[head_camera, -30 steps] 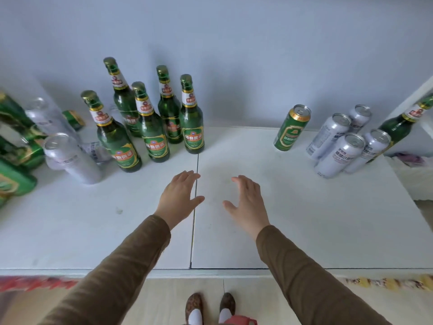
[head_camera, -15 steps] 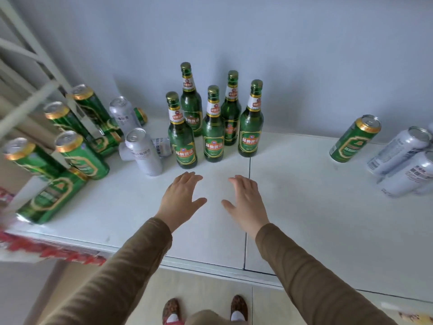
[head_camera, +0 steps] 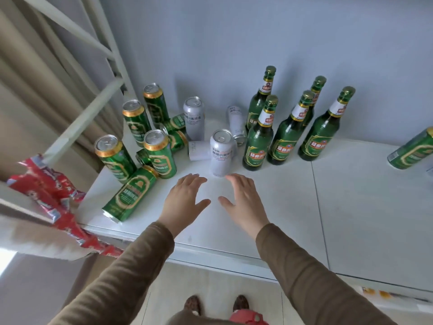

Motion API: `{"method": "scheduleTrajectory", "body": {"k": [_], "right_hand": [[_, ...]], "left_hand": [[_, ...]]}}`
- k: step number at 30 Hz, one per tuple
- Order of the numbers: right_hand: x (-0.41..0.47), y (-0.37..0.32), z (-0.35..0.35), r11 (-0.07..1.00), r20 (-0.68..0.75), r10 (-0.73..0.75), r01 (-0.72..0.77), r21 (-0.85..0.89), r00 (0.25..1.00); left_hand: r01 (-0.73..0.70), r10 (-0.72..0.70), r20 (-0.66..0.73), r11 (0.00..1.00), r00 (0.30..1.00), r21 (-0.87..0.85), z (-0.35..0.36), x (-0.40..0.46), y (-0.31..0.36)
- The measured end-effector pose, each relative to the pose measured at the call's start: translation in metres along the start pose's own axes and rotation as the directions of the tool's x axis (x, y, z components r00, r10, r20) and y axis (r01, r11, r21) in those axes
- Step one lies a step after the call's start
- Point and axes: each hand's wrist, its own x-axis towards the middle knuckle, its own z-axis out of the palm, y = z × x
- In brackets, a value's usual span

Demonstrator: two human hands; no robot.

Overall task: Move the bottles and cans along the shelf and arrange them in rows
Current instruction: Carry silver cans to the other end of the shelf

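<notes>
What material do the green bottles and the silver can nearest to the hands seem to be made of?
The tall green bottles look like glossy translucent glass: light reflects off their shoulders, and they carry paper-like labels and gold foil tops. The upright silver can looks like thin matte metal, probably aluminium, with a shiny pull-tab lid.

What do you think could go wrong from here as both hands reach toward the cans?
The upright silver can stands right beside the nearest green bottle, so either open hand, left hand or right hand, may nudge the bottles over. The lying green can near the shelf edge might roll off.
</notes>
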Motion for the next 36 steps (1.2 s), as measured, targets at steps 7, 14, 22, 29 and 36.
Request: {"method": "scheduleTrajectory", "body": {"k": [7, 14, 22, 29, 36], "right_hand": [[0.023, -0.016, 0.02, 0.996, -0.116, 0.033, -0.023, 0.083, 0.993], [0.05, -0.016, 0.02, 0.944, -0.218, 0.266, -0.208, 0.254, 0.939], [0.083, -0.023, 0.025, 0.835, -0.186, 0.374, -0.242, 0.495, 0.908], [0.1, -0.021, 0.033, 0.761, -0.184, 0.453, -0.271, 0.59, 0.872], [0.098, -0.025, 0.033, 0.722, -0.217, 0.502, -0.267, 0.639, 0.837]], "left_hand": [[0.032, -0.036, -0.185, 0.999, 0.982, -0.023, -0.021, -0.007, -0.031], [0.055, -0.086, -0.527, 0.996, 0.846, -0.074, -0.047, -0.004, -0.053], [0.112, -0.278, -0.353, 0.898, 0.893, -0.425, -0.045, 0.034, -0.079], [0.16, -0.351, -0.263, 0.821, 0.899, -0.548, -0.047, 0.061, -0.082], [0.151, -0.341, -0.258, 0.819, 0.904, -0.554, -0.046, 0.064, -0.086]]}}
